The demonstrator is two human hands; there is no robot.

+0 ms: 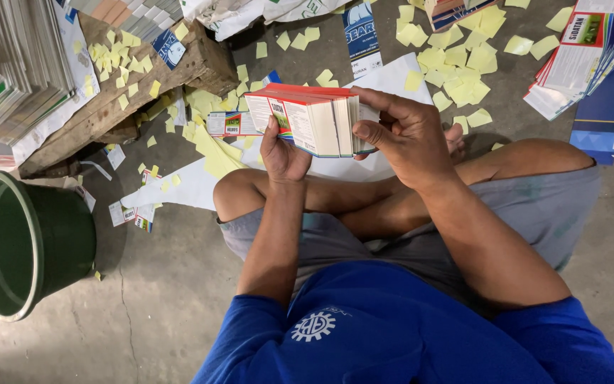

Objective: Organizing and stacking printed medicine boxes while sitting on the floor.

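Two hands, left hand (282, 153) and right hand (406, 139), grip one label stack (310, 121).

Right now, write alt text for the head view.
Seated cross-legged on a concrete floor, a person holds a thick stack of printed cards between left hand and right hand. Yellow paper slips litter the floor; a green bucket stands nearby.

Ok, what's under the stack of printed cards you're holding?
Under the stack of printed cards lies a white sheet on the concrete floor, with yellow paper slips scattered on it. The left hand, the right hand and the stack cover the sheet's middle.
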